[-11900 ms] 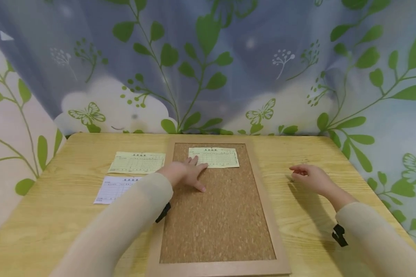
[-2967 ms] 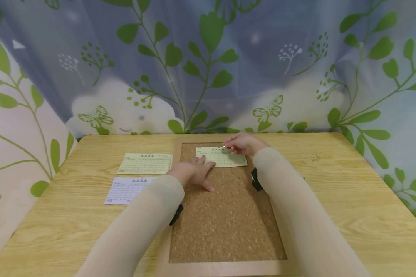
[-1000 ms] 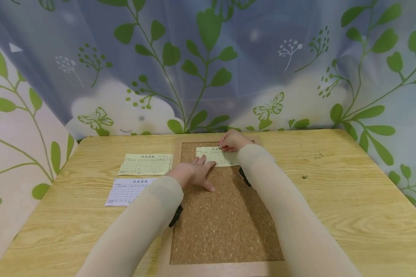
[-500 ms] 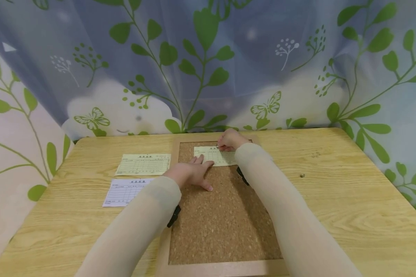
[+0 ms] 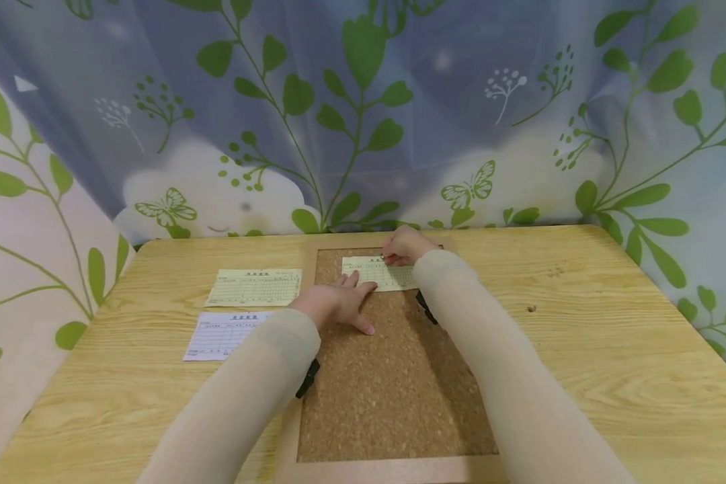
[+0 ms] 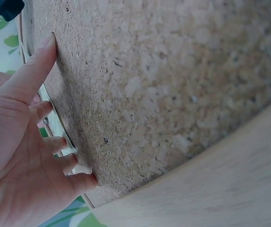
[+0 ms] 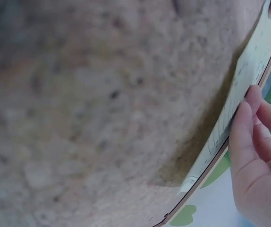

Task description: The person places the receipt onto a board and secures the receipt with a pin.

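Note:
A yellow printed form (image 5: 372, 272) lies near the top of the framed cork board (image 5: 393, 390). My left hand (image 5: 339, 306) rests with fingers spread on the form's lower left and on the cork beside it. At the form's top edge, near its middle, my right hand (image 5: 404, 246) pinches a small silvery pin (image 5: 383, 257) between thumb and index finger. Most of the pin is hidden by the fingers. In the right wrist view, the form (image 7: 227, 111) curves up from the cork at its near edge, with the pinching fingertips (image 7: 253, 97) close against it.
Left of the board, a second yellow form (image 5: 254, 288) and a white form (image 5: 224, 335) lie on the wooden table (image 5: 611, 376). A small dark spot (image 5: 532, 308) shows on the table to the right. A leaf-patterned curtain (image 5: 363, 134) hangs behind.
From over the table at the right, my right hand has come to the form's top edge, then shifted slightly left and stayed there. My left hand has kept its place.

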A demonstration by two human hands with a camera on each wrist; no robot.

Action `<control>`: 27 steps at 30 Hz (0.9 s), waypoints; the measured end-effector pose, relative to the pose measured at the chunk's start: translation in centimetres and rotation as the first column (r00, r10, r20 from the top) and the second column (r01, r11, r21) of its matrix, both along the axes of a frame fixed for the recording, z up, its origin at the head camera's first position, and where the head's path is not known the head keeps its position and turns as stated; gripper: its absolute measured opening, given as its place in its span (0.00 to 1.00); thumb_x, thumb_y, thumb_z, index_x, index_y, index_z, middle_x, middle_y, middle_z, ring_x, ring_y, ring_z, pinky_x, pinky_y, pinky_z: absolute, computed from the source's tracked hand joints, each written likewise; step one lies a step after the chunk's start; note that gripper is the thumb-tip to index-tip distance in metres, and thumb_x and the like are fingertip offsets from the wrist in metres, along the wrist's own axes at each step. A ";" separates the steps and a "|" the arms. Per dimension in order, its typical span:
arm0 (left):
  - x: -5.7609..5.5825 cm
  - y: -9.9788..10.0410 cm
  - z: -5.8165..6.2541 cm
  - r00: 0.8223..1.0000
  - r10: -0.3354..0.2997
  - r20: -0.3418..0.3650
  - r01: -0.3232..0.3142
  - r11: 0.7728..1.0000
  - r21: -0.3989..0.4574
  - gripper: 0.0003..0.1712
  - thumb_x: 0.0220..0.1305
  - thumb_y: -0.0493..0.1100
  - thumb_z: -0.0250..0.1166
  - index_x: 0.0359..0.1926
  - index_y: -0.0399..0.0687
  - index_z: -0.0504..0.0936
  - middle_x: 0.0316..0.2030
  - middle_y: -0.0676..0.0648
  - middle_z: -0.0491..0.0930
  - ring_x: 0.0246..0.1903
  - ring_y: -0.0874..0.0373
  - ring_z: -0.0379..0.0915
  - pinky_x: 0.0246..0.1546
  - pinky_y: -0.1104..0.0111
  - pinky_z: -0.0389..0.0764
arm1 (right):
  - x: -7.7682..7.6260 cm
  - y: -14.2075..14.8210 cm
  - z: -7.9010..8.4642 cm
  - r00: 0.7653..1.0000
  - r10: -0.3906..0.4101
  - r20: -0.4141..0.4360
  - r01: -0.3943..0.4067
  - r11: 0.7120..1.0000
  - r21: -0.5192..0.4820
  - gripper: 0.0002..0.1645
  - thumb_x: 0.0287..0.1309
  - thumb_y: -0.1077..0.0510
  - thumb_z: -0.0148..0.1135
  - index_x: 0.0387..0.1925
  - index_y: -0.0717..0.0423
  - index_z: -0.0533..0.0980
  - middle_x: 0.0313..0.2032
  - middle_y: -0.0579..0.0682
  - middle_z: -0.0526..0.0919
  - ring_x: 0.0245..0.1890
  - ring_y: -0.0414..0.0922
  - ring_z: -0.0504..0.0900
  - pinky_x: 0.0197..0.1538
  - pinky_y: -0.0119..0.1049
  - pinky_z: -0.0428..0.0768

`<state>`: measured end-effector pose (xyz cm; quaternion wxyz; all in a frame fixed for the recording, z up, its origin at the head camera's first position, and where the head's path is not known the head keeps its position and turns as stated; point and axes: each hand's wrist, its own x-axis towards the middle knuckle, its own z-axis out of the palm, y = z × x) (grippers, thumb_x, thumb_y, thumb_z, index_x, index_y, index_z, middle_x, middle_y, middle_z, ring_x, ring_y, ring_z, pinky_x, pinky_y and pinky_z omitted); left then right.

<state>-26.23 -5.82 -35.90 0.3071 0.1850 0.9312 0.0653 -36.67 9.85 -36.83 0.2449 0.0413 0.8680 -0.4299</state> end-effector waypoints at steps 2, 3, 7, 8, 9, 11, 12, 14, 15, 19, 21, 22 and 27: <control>0.0 0.1 0.0 1.000 0.001 -0.005 -0.001 1.000 -0.002 0.53 0.55 0.64 0.63 0.74 0.62 0.42 0.72 0.43 0.31 0.71 0.49 0.28 0.65 0.49 0.46 | 0.3 0.1 0.3 1.000 -0.001 -0.010 0.001 1.000 0.005 0.13 0.64 0.65 0.53 0.48 0.66 0.75 0.34 0.55 0.80 0.36 0.47 0.80 0.44 0.38 0.77; 0.0 0.2 0.0 1.000 0.002 -0.007 -0.002 1.000 -0.002 0.53 0.55 0.64 0.63 0.74 0.62 0.42 0.72 0.43 0.31 0.71 0.49 0.28 0.65 0.49 0.46 | 0.4 0.2 0.3 1.000 -0.001 -0.016 0.001 1.000 0.011 0.13 0.64 0.65 0.53 0.49 0.66 0.75 0.34 0.55 0.80 0.36 0.47 0.79 0.44 0.38 0.77; 0.0 0.3 0.2 1.000 0.003 -0.006 -0.003 1.000 0.000 0.53 0.55 0.63 0.63 0.74 0.62 0.42 0.72 0.43 0.31 0.71 0.49 0.28 0.65 0.49 0.46 | 0.1 0.5 -0.3 0.998 0.019 -0.066 -0.015 0.998 0.066 0.08 0.62 0.66 0.55 0.40 0.65 0.78 0.28 0.53 0.79 0.29 0.44 0.79 0.36 0.35 0.78; 0.0 0.3 0.2 1.000 0.005 -0.004 -0.005 1.000 0.002 0.53 0.55 0.63 0.63 0.74 0.62 0.42 0.72 0.43 0.31 0.71 0.49 0.28 0.65 0.49 0.46 | 0.1 0.5 -0.4 0.997 0.026 -0.075 -0.020 0.996 0.083 0.07 0.62 0.65 0.55 0.38 0.64 0.78 0.27 0.52 0.80 0.27 0.43 0.79 0.34 0.34 0.78; 0.0 0.3 0.1 1.000 0.006 -0.002 -0.006 1.000 0.004 0.53 0.55 0.63 0.63 0.74 0.61 0.42 0.72 0.43 0.31 0.71 0.49 0.28 0.65 0.49 0.46 | 0.0 0.6 -0.4 0.996 0.040 -0.084 -0.032 0.994 0.104 0.07 0.62 0.64 0.56 0.36 0.63 0.78 0.25 0.51 0.80 0.26 0.42 0.78 0.32 0.33 0.77; 0.1 0.2 0.1 1.000 0.006 -0.003 -0.006 1.000 0.003 0.53 0.56 0.63 0.63 0.74 0.61 0.43 0.72 0.43 0.32 0.71 0.49 0.28 0.65 0.49 0.46 | 0.2 0.6 -0.4 0.993 0.064 -0.097 -0.051 0.990 0.132 0.07 0.63 0.62 0.56 0.33 0.62 0.78 0.24 0.51 0.80 0.25 0.41 0.79 0.32 0.32 0.77; 0.1 0.2 0.1 1.000 0.005 -0.005 -0.005 1.000 0.002 0.52 0.56 0.63 0.63 0.74 0.61 0.43 0.72 0.43 0.32 0.71 0.49 0.28 0.65 0.49 0.46 | 0.3 0.6 -0.4 0.992 0.073 -0.100 -0.059 0.988 0.140 0.08 0.63 0.61 0.56 0.32 0.62 0.78 0.24 0.51 0.80 0.25 0.41 0.79 0.33 0.32 0.78; 0.1 0.2 0.1 1.000 0.005 -0.006 -0.005 1.000 0.001 0.52 0.56 0.63 0.63 0.74 0.61 0.43 0.72 0.43 0.32 0.71 0.48 0.28 0.65 0.49 0.46 | 0.5 0.5 -0.3 0.991 0.086 -0.103 -0.071 0.986 0.148 0.10 0.65 0.60 0.55 0.31 0.61 0.76 0.24 0.51 0.79 0.27 0.42 0.79 0.34 0.33 0.78; 0.1 0.3 0.1 1.000 0.004 -0.006 -0.004 1.000 0.001 0.52 0.56 0.63 0.63 0.74 0.61 0.43 0.72 0.43 0.32 0.71 0.48 0.28 0.65 0.49 0.46 | 0.6 0.6 -0.3 0.990 0.089 -0.105 -0.074 0.986 0.146 0.10 0.65 0.60 0.54 0.30 0.62 0.76 0.25 0.52 0.79 0.27 0.42 0.80 0.35 0.33 0.78; 0.1 0.4 0.0 1.000 0.004 -0.005 -0.004 1.000 0.002 0.52 0.56 0.63 0.63 0.73 0.61 0.43 0.72 0.43 0.32 0.71 0.49 0.28 0.65 0.49 0.46 | 0.7 0.7 -0.2 0.992 0.081 -0.099 -0.067 0.989 0.131 0.08 0.65 0.62 0.52 0.32 0.61 0.74 0.26 0.52 0.78 0.28 0.43 0.80 0.36 0.34 0.78; 0.1 0.4 0.0 1.000 0.003 -0.005 -0.003 1.000 0.000 0.53 0.56 0.63 0.62 0.74 0.61 0.42 0.72 0.43 0.31 0.71 0.49 0.28 0.65 0.49 0.46 | 0.7 0.7 -0.2 0.992 0.081 -0.100 -0.067 0.989 0.134 0.07 0.65 0.62 0.52 0.33 0.61 0.75 0.26 0.52 0.78 0.28 0.43 0.79 0.36 0.34 0.78; 0.1 0.4 0.0 1.000 0.002 -0.007 -0.002 1.000 -0.001 0.53 0.56 0.63 0.62 0.74 0.61 0.42 0.72 0.43 0.32 0.71 0.49 0.28 0.65 0.49 0.46 | 0.7 0.7 -0.2 0.991 0.085 -0.103 -0.070 0.988 0.137 0.08 0.65 0.62 0.52 0.33 0.62 0.75 0.25 0.51 0.78 0.28 0.43 0.79 0.36 0.34 0.78; 0.1 0.3 -0.1 1.000 0.002 -0.014 -0.002 1.000 0.001 0.52 0.56 0.63 0.63 0.74 0.60 0.43 0.72 0.42 0.32 0.71 0.48 0.29 0.65 0.49 0.47 | 0.6 0.6 -0.5 0.987 0.098 -0.124 -0.078 0.984 0.159 0.13 0.65 0.62 0.52 0.25 0.60 0.76 0.21 0.50 0.78 0.24 0.41 0.78 0.32 0.33 0.77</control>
